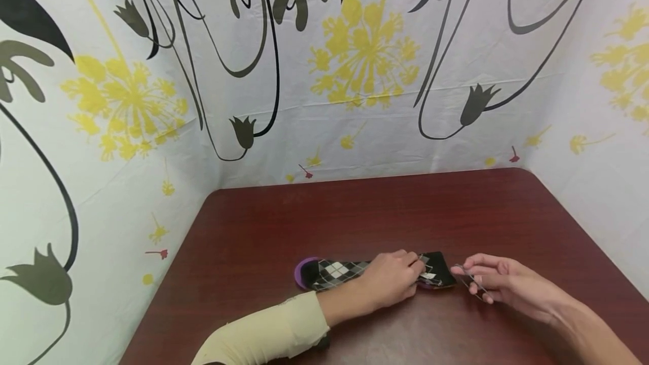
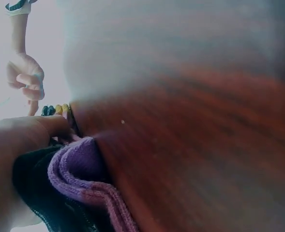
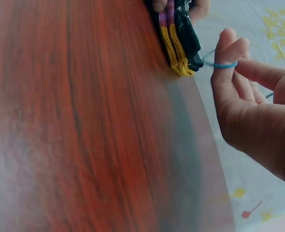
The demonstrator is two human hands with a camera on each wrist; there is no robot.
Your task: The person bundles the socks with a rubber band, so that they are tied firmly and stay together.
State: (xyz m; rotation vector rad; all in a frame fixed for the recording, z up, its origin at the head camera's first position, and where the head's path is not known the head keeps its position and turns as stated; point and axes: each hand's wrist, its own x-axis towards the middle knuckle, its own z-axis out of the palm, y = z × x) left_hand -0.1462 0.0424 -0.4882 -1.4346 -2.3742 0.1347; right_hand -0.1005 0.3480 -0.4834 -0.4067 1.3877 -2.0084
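A stacked pair of argyle socks (image 1: 337,269), black, grey and white with a purple toe, lies flat across the table. My left hand (image 1: 392,277) grips it near the cuff end, fingers over the top. The right wrist view shows fingertips on both sides of the layers, whose yellow cuff edges (image 3: 182,67) stick out. Purple folded layers (image 2: 79,169) appear beside the left hand in the left wrist view. Just right of the cuffs, my right hand (image 1: 512,286) holds a thin blue rubber band (image 3: 225,65), looped about its fingers with the thumb against it.
The dark red wooden table (image 1: 304,213) has rounded far corners. White cloth (image 1: 284,94) with yellow and grey flower prints hangs behind and at both sides. Under the left sleeve (image 1: 274,325), a small dark object (image 1: 321,344) is mostly hidden.
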